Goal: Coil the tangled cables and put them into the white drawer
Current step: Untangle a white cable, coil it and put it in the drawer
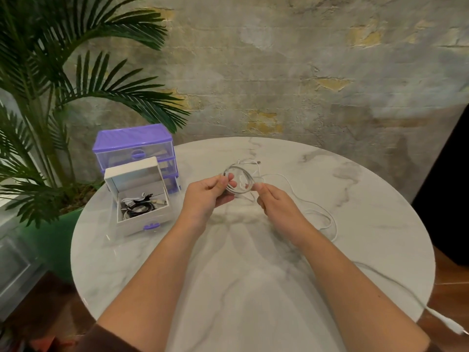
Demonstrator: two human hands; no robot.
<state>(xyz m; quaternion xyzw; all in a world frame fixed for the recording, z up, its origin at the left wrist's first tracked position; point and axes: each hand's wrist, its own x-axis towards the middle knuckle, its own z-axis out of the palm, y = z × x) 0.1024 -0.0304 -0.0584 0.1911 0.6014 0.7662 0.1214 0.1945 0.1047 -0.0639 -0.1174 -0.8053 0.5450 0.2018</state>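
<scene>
Above the middle of the round marble table (253, 288), my left hand (210, 193) pinches a small coil of white cable (239, 180) between thumb and fingers. My right hand (276, 205) grips the same cable at the coil's right side. The cable's loose tail (322, 214) trails right across the table and curls near its edge. The white drawer (140, 199) with a purple handle stands pulled out on the table's left. It holds several black and white coiled cables (140, 205).
A purple and clear drawer unit (134, 146) stands behind the white drawer at the table's left rim. A potted palm (50, 110) in a green pot fills the left. Another white cord with a plug (446, 323) hangs past the table's lower right.
</scene>
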